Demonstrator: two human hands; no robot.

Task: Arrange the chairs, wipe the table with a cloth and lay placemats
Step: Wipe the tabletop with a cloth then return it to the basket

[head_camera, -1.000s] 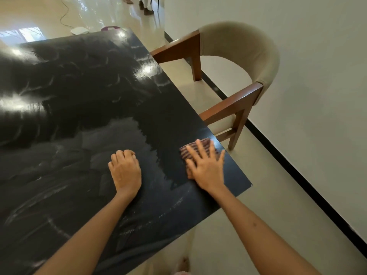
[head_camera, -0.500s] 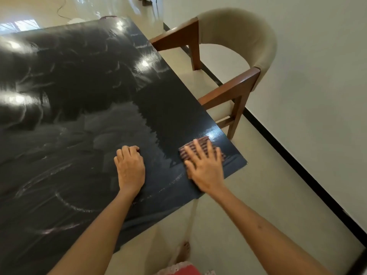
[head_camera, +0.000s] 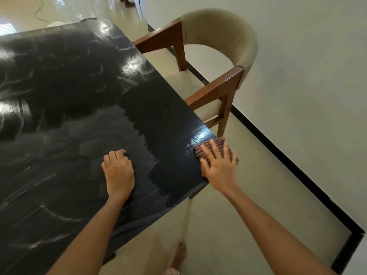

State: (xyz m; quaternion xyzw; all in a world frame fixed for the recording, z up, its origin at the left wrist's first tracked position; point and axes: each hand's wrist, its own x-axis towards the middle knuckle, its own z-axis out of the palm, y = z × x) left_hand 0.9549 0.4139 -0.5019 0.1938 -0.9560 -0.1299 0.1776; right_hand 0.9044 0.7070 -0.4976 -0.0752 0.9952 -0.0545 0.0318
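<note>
Right hand (head_camera: 219,167), fingers (head_camera: 215,148) spread, presses a striped maroon cloth (head_camera: 216,149) at the glossy black table (head_camera: 79,96) corner; left hand (head_camera: 119,171) rests curled; wiping looks part done, no placemats laid.

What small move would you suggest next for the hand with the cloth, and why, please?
Probably draw the right hand and cloth back inward across the table. The cloth already overhangs the table's edge by the near corner, so there is nothing further out to wipe, while pale streaks remain near the left hand.
</note>
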